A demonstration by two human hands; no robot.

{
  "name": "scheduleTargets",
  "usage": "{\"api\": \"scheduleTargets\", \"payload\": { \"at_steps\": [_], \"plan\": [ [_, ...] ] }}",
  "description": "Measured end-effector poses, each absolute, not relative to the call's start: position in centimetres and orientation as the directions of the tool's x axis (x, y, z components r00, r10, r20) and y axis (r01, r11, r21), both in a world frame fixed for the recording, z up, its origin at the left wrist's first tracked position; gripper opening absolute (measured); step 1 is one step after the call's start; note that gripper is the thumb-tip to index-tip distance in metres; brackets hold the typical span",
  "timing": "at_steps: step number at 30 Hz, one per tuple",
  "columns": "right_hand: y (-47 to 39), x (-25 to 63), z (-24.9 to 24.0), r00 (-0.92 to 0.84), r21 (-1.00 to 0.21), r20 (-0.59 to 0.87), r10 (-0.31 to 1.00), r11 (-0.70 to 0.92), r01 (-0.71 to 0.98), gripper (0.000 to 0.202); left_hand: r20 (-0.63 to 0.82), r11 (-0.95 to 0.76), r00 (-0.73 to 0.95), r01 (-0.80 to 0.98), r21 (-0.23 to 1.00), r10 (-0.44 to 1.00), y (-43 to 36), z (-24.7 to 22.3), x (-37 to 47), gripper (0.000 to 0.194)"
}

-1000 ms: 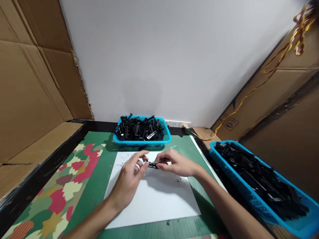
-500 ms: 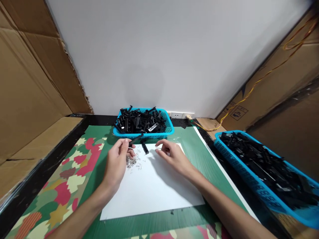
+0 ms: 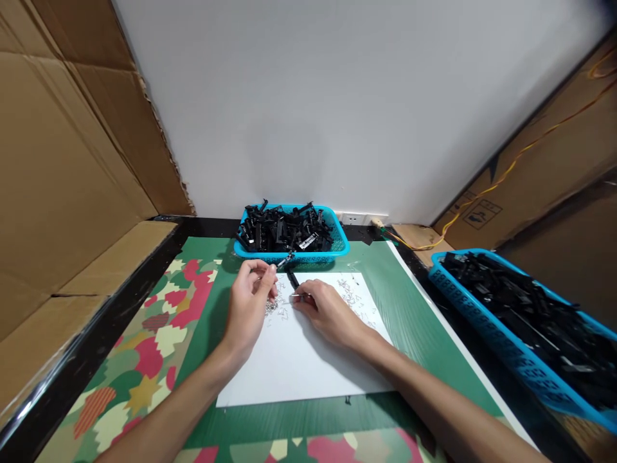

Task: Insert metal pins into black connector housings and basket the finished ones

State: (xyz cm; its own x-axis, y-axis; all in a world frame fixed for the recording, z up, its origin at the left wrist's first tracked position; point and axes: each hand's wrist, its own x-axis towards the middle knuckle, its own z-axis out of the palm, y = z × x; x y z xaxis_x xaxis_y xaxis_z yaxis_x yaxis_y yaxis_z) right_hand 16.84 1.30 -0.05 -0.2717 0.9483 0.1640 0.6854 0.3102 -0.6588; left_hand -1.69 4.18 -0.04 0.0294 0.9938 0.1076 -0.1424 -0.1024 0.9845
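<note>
My left hand (image 3: 253,299) is closed on a slim black part (image 3: 285,261), which points up and to the right above the white sheet (image 3: 308,366). Thumb and finger of my right hand (image 3: 325,308) pinch a thin metal piece (image 3: 299,295). Another black part (image 3: 292,280) lies on the sheet between the hands. Beside my left fingertips is a small pile of metal pieces (image 3: 271,307), partly hidden by that hand. More metal pieces (image 3: 349,294) are scattered on the sheet beyond my right hand.
A blue basket (image 3: 292,256) full of black parts stands behind the sheet. A longer blue basket (image 3: 486,334) of black parts is at the right. Cardboard (image 3: 77,128) stands on the left, and a wall socket (image 3: 353,219) with yellow wires is behind.
My right hand has moved left, closer to my left hand, uncovering scattered metal pieces. The black part in my left hand has turned slightly. The whole view has shifted a little.
</note>
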Motion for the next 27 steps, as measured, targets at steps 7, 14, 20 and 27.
{"api": "scheduleTargets", "payload": {
  "at_steps": [7, 14, 20, 27],
  "plan": [
    [0.2, 18.6, -0.3, -0.190, -0.661, 0.327, 0.926, 0.367, 0.655, 0.008, 0.237, -0.239, 0.174, -0.009, 0.971, 0.956, 3.7, -0.1, -1.4, 0.027],
    [-0.8, 19.4, 1.1, -0.087, -0.617, 0.586, 0.806, 0.513, 0.596, 0.010, 0.275, -0.341, 0.356, 0.137, 0.930, 0.893, 2.1, 0.0, -0.8, 0.025],
    [-1.2, 18.5, 1.2, -0.060, -0.695, 0.540, 0.839, 0.486, 0.529, 0.010, 0.286, -0.363, 0.380, 0.149, 0.920, 0.880, 1.4, 0.4, -0.5, 0.022],
    [-1.7, 18.1, 1.2, 0.005, -0.818, 0.454, 0.891, 0.415, 0.400, 0.011, 0.261, -0.343, 0.394, 0.153, 0.927, 0.881, 1.2, 0.4, -0.6, 0.023]
  ]
}}
